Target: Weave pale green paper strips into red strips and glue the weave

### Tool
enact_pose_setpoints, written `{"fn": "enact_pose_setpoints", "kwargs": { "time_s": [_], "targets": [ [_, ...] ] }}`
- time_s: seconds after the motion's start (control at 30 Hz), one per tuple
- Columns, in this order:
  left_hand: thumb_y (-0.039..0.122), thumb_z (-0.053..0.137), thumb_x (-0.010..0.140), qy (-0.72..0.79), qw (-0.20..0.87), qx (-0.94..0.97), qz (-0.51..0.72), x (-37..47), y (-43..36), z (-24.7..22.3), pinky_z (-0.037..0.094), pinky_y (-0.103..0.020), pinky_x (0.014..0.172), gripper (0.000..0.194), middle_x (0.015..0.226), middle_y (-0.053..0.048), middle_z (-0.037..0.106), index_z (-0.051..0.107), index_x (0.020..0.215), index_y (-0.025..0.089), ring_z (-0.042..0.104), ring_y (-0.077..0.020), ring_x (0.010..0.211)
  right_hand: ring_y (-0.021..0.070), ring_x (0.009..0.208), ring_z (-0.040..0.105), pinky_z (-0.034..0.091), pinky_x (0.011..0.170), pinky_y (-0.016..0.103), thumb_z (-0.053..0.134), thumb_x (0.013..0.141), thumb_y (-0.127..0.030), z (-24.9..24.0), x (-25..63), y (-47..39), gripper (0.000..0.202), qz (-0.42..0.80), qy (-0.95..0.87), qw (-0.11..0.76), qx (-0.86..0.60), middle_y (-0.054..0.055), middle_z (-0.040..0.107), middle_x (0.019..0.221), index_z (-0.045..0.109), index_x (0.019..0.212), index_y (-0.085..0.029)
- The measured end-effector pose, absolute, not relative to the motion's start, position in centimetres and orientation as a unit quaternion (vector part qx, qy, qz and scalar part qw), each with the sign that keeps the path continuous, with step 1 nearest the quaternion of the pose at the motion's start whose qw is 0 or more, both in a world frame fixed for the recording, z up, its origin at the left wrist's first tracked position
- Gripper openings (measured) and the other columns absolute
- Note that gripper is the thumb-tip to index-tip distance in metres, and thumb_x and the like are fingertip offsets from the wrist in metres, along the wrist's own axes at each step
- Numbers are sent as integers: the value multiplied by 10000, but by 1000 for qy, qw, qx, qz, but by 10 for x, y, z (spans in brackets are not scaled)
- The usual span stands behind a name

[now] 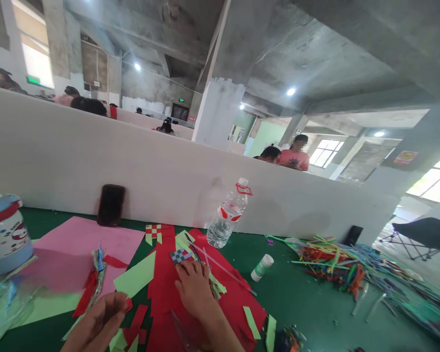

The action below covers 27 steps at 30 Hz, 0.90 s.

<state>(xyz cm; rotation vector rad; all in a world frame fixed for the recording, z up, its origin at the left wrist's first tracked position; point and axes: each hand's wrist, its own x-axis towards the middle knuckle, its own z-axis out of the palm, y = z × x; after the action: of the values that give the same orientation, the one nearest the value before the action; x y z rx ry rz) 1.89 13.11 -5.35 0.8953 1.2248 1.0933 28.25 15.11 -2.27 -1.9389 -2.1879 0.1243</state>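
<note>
My left hand, low at the left, has its thumb and fingers closed on a small red piece of paper. My right hand lies over red paper, palm down with fingers stretched forward. Its fingertips are at a purple-and-green checked woven paper piece and close to dark, thin-bladed scissors. Light green paper strips and a clear straw lie around and partly under this hand. Farther back sits a red-and-green woven paper piece.
A big water bottle and a glue stick stand beyond the right hand. Colourful strips heap at the right. At the left are pink paper, a blue-lidded jar and a phone against the white partition.
</note>
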Motion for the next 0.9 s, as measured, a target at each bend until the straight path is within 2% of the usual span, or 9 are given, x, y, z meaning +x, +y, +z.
{"fn": "enact_pose_setpoints", "kwargs": {
  "time_s": [0.07, 0.17, 0.23, 0.33, 0.53, 0.6, 0.67, 0.73, 0.9],
  "targets": [
    [620, 645, 757, 532, 469, 523, 473, 27, 156, -44, 596, -339, 847, 514, 1113, -88, 730, 655, 1078, 219, 668, -297, 1114, 338, 1270, 466, 276, 1087, 620, 520, 974, -301, -25, 284, 153, 373, 41, -744, 113, -658, 63, 584, 1378, 563, 1344, -320],
    [456, 615, 850, 559, 399, 575, 445, 39, 210, -29, 553, -381, 912, 423, 1116, -73, 695, 594, 1190, 203, 669, -247, 1051, 350, 1258, 486, 283, 1079, 636, 556, 952, -286, -28, 285, 155, 381, 37, -744, 122, -656, 59, 603, 1361, 575, 1329, -336],
    [380, 589, 914, 584, 362, 602, 407, 46, 251, -22, 555, -430, 884, 384, 1134, -86, 677, 565, 1233, 168, 673, -232, 1001, 357, 1249, 498, 299, 1070, 638, 589, 929, -278, -30, 286, 155, 393, 34, -745, 128, -653, 54, 619, 1344, 585, 1316, -344],
    [368, 619, 923, 606, 299, 656, 336, 56, 308, -15, 546, -463, 889, 350, 1226, -80, 640, 590, 1222, 188, 646, -232, 1045, 372, 1224, 517, 310, 1054, 654, 632, 893, -261, -34, 286, 156, 408, 27, -747, 140, -650, 61, 636, 1322, 602, 1294, -329],
    [370, 625, 921, 610, 196, 745, 185, 75, 375, -25, 552, -461, 880, 356, 1250, -83, 629, 592, 1227, 192, 643, -234, 1054, 383, 1148, 560, 298, 1037, 673, 719, 818, -256, -39, 289, 158, 402, -3, -750, 194, -633, 84, 682, 1226, 644, 1210, -304],
    [369, 623, 922, 609, 171, 760, 150, 77, 387, -33, 550, -467, 886, 357, 1258, -85, 625, 591, 1229, 191, 640, -236, 1061, 359, 1122, 573, 339, 1021, 623, 712, 818, -240, -37, 292, 159, 346, -29, -745, 249, -618, 74, 693, 1180, 657, 1154, -297],
    [371, 621, 923, 610, 154, 767, 123, 77, 394, -41, 548, -469, 890, 357, 1262, -85, 624, 591, 1230, 192, 639, -237, 1065, 308, 1089, 587, 402, 977, 527, 623, 881, -198, -34, 295, 160, 243, -51, -724, 319, -609, 62, 694, 1136, 659, 1105, -284],
    [374, 621, 922, 616, 145, 768, 103, 76, 400, -48, 548, -470, 889, 361, 1261, -86, 624, 589, 1232, 190, 638, -239, 1066, 261, 1047, 596, 438, 922, 441, 506, 946, -162, -30, 299, 161, 230, -68, -695, 381, -606, 62, 685, 1107, 652, 1086, -271],
    [376, 623, 921, 629, 147, 760, 76, 74, 408, -58, 549, -470, 887, 368, 1266, -87, 621, 586, 1237, 191, 638, -240, 1067, 241, 1016, 592, 439, 895, 393, 436, 988, -175, -29, 305, 162, 242, -86, -655, 441, -607, 69, 672, 1095, 646, 1080, -252]
  ]
}}
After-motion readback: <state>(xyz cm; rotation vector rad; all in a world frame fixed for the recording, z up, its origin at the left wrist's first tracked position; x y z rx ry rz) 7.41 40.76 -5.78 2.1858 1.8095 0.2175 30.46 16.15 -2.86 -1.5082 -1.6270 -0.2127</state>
